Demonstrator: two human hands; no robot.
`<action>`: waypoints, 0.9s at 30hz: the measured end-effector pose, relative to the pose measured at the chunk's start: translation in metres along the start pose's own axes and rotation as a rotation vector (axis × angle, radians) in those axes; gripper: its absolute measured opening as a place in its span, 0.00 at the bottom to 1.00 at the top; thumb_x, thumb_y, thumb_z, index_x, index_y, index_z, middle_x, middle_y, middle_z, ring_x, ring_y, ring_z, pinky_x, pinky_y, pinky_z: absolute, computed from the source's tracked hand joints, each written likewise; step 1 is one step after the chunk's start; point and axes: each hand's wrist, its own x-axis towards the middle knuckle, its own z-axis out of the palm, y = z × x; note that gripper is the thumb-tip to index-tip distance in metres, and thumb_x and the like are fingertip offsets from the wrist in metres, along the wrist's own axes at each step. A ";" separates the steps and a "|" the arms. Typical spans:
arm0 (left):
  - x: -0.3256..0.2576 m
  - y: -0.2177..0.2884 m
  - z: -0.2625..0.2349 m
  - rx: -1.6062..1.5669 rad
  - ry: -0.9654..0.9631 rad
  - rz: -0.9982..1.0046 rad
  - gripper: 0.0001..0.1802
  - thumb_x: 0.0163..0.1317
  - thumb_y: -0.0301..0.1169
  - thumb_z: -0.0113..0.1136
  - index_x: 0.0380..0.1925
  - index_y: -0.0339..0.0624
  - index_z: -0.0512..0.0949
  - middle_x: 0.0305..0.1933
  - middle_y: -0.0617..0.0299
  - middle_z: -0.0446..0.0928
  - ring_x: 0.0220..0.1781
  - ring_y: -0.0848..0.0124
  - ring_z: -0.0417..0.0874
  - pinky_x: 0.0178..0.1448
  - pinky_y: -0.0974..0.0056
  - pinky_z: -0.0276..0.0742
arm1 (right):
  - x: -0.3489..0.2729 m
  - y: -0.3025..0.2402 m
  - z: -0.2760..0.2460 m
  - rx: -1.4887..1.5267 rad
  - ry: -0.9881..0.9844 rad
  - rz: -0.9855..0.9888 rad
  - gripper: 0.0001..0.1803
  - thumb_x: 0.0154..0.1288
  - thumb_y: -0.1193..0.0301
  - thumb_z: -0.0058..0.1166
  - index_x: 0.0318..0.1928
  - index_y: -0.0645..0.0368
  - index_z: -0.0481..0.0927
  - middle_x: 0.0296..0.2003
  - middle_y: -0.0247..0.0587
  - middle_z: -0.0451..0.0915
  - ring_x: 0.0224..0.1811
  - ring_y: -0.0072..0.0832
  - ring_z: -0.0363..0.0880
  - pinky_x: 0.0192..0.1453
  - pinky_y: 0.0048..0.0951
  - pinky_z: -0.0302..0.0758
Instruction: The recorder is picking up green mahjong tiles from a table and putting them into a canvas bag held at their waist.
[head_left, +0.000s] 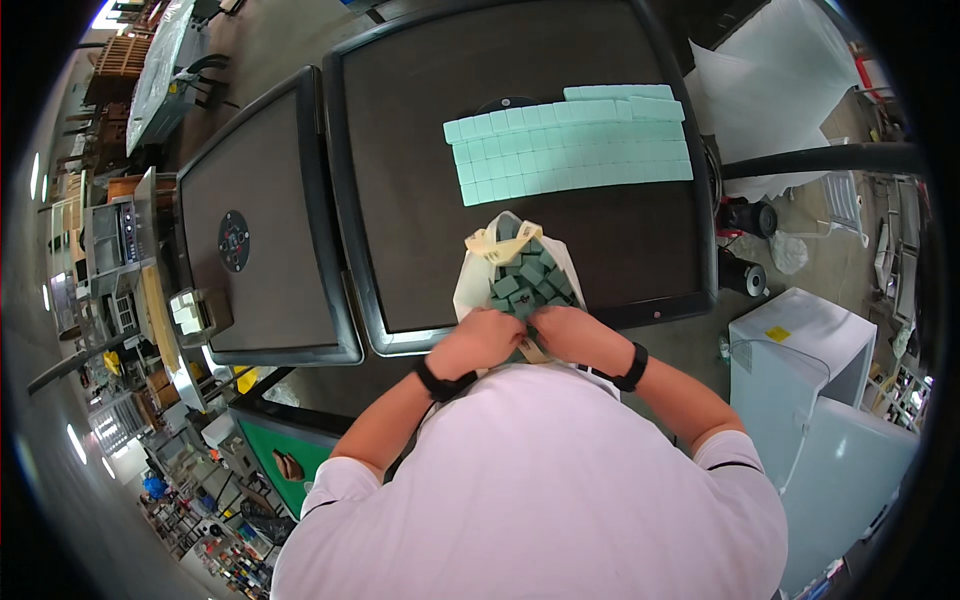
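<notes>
A cream cloth bag [470,290] with pale yellow handles [503,243] lies at the table's near edge, its mouth spread apart. Dark green mahjong tiles [533,272] fill it in a loose heap. My left hand [483,338] is closed at the bag's near side. Close beside it, my right hand [572,335] is closed too; both sets of curled fingers appear to grip the bag's near edge, though the fingertips are partly hidden. Beyond the bag, light mint-green tiles [575,150] lie in several neat rows, with a short extra row at the far right.
The bag and rows rest on a dark mahjong table [400,200] with a raised black frame. A second such table [270,180] adjoins at left, a green-topped one [265,450] nearer. White cabinets [800,340] stand at right, white sheeting [770,80] far right.
</notes>
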 end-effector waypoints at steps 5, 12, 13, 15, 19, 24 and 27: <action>-0.038 -0.057 -0.078 -0.870 0.005 0.142 0.17 0.76 0.30 0.59 0.56 0.34 0.89 0.54 0.57 0.92 0.56 0.71 0.90 0.65 0.62 0.84 | -0.008 -0.034 -0.113 0.454 0.018 0.100 0.10 0.73 0.71 0.60 0.48 0.62 0.89 0.39 0.50 0.89 0.38 0.46 0.88 0.43 0.42 0.84; 0.047 -0.182 -0.119 -0.638 1.067 -0.169 0.20 0.74 0.30 0.63 0.62 0.34 0.81 0.58 0.51 0.88 0.58 0.60 0.90 0.63 0.59 0.85 | 0.092 0.055 -0.156 0.227 0.739 0.114 0.13 0.73 0.71 0.64 0.54 0.59 0.88 0.47 0.51 0.88 0.46 0.44 0.87 0.49 0.39 0.82; 0.076 -0.189 -0.120 -0.508 1.185 -0.142 0.25 0.71 0.30 0.64 0.66 0.34 0.79 0.62 0.46 0.86 0.63 0.53 0.89 0.69 0.54 0.84 | 0.111 0.073 -0.154 0.023 0.844 0.091 0.17 0.72 0.69 0.65 0.60 0.56 0.87 0.54 0.51 0.88 0.55 0.45 0.87 0.56 0.42 0.83; 0.122 -0.188 -0.129 -0.118 1.239 -0.030 0.32 0.68 0.28 0.64 0.73 0.35 0.75 0.70 0.37 0.80 0.74 0.43 0.80 0.80 0.46 0.75 | 0.153 0.113 -0.140 -0.137 0.821 0.091 0.24 0.72 0.67 0.66 0.66 0.51 0.83 0.63 0.51 0.83 0.65 0.49 0.81 0.65 0.50 0.78; 0.202 -0.188 -0.131 0.117 1.100 -0.091 0.41 0.65 0.29 0.68 0.79 0.41 0.69 0.82 0.35 0.67 0.83 0.35 0.67 0.83 0.34 0.67 | 0.221 0.149 -0.112 -0.430 0.544 0.234 0.39 0.68 0.61 0.71 0.79 0.42 0.74 0.81 0.49 0.68 0.85 0.56 0.63 0.81 0.75 0.61; 0.249 -0.196 -0.131 0.262 0.965 -0.195 0.45 0.68 0.38 0.71 0.84 0.53 0.66 0.89 0.35 0.54 0.89 0.31 0.54 0.83 0.22 0.59 | 0.269 0.183 -0.092 -0.460 0.487 0.134 0.44 0.68 0.62 0.71 0.83 0.40 0.69 0.85 0.50 0.61 0.88 0.56 0.55 0.82 0.80 0.54; 0.255 -0.201 -0.120 0.226 0.929 -0.186 0.46 0.70 0.39 0.70 0.86 0.50 0.63 0.89 0.33 0.52 0.89 0.27 0.51 0.84 0.23 0.57 | 0.277 0.192 -0.078 -0.483 0.480 0.107 0.44 0.67 0.63 0.71 0.82 0.42 0.69 0.85 0.50 0.61 0.88 0.55 0.55 0.83 0.79 0.53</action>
